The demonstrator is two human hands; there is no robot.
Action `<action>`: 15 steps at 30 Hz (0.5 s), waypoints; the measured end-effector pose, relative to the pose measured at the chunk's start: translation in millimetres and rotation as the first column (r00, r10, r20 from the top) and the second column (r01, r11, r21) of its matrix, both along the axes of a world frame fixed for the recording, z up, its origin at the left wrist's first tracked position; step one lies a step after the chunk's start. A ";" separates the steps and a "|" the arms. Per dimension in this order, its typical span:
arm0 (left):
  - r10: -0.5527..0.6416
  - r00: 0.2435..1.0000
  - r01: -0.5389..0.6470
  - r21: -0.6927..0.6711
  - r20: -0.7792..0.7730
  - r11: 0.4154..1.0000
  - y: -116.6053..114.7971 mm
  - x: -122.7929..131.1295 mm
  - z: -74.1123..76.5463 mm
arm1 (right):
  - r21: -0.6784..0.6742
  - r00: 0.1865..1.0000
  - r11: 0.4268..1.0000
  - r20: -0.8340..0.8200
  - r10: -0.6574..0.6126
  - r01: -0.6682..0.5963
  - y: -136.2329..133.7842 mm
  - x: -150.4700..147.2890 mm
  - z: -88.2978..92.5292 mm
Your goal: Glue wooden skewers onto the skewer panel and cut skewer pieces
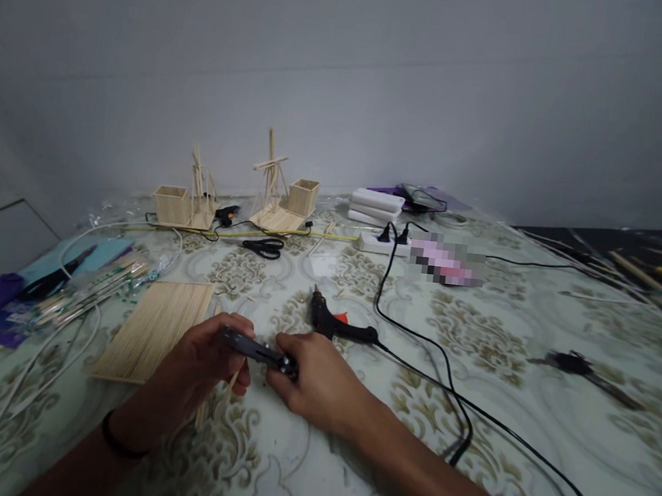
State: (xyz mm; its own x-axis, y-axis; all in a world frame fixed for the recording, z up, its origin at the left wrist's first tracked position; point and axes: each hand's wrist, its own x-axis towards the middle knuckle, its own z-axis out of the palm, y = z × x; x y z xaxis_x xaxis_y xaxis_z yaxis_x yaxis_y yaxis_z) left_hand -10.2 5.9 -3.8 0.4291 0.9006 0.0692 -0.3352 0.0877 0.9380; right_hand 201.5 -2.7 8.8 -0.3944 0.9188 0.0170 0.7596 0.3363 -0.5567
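Note:
My right hand is closed around one end of a dark grey metal hand tool that looks like a folding multi-tool; its exact kind is unclear. The tool's other end reaches over the fingers of my left hand. A thin wooden stick pokes out below those fingers, which are pinched around it. More loose sticks lie on the table just under my left hand. Left of it rests a flat panel of sticks glued side by side. A black glue gun with an orange trigger lies beyond my right hand.
Two stick-built models stand by the wall, near black scissors. A power strip feeds black cables crossing on the right. Bagged sticks lie left; a dark utensil-like object lies right.

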 end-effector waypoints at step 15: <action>0.060 0.997 -0.062 -0.062 -0.041 0.996 1.2 -1.2 2.8 | 0.070 0.998 0.997 -0.050 -0.038 0.042 3.9 5.1 -6.8</action>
